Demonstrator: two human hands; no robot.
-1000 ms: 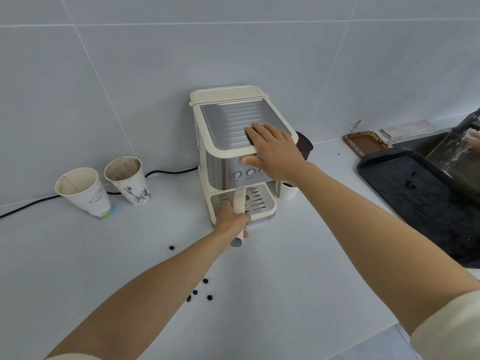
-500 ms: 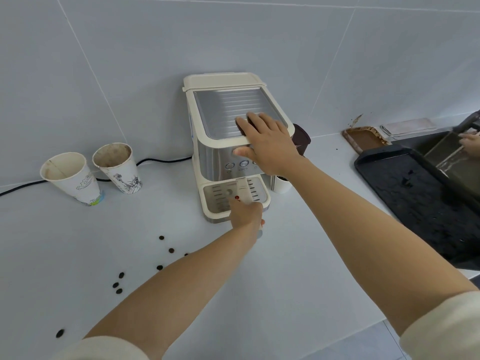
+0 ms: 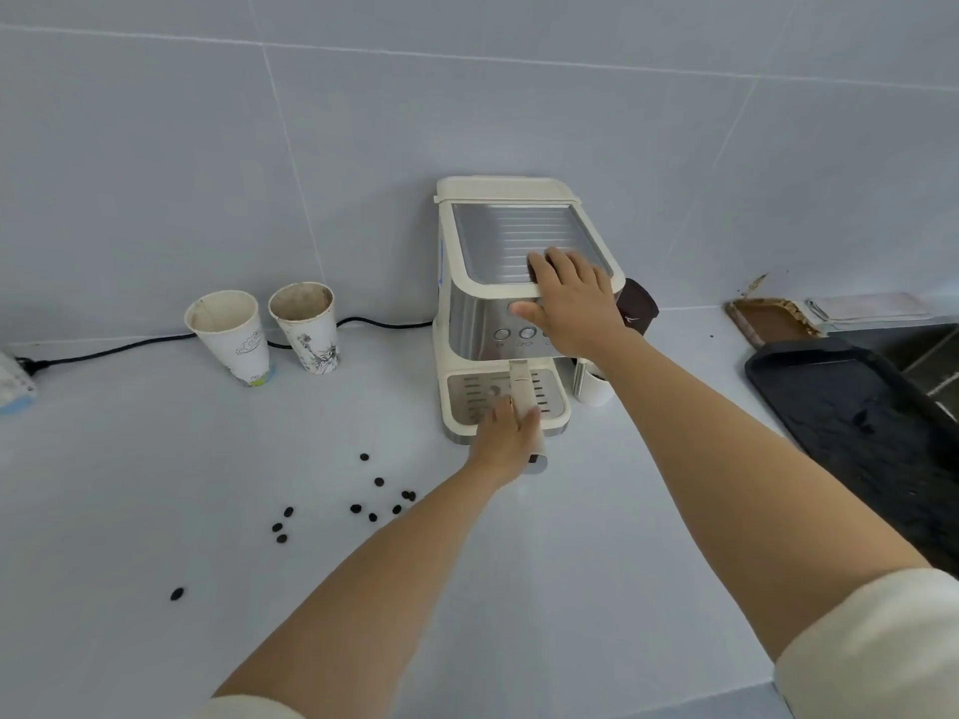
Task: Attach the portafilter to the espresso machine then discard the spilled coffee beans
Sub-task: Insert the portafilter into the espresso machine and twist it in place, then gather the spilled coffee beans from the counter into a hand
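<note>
Scattered coffee beans (image 3: 363, 503) dot white counter (image 3: 129, 485) — left fingers (image 3: 501, 412) grasp portafilter (image 3: 520, 386), right hand (image 3: 568, 303) flat.

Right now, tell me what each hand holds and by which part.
Left hand grips the portafilter by its handle's outer end. Right hand holds nothing; it presses flat on the espresso machine top.

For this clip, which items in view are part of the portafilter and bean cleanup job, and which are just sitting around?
Part of the job:
espresso machine
portafilter handle, gripped by the left hand
right hand, bracing the machine top
spilled coffee beans

Just lying about:
two used paper cups
black tray
power cord
</note>
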